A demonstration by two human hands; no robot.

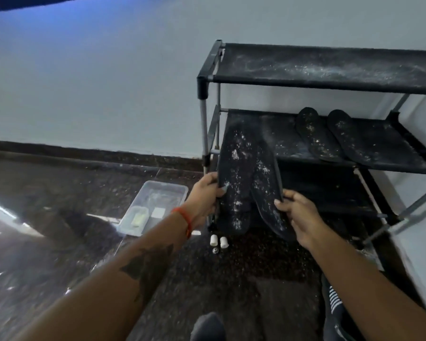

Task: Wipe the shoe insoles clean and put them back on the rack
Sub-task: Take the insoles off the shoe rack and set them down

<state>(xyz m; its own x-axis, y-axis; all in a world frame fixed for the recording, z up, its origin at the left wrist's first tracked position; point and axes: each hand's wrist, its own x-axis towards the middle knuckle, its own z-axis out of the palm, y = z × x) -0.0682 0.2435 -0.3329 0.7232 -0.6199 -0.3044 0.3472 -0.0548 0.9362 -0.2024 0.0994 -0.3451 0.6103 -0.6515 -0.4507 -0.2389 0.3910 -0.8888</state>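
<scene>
The left hand (204,193) grips one dusty insole (234,183); the right hand (298,212) pinches another insole (266,183) just beside it. At two o'clock, two more insoles (315,134) lie on the rack (330,82).

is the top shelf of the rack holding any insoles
No: the top shelf shows only white dust, while two insoles lie on the middle shelf.

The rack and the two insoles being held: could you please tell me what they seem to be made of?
Rack: thin grey metal tubes with black plastic corner joints, likely; shelves look like taut black fabric, matte and dusted white. Insoles, one in the left hand, one in the right hand: thin, black and matte, probably foam or fabric, speckled with white powder.
</scene>
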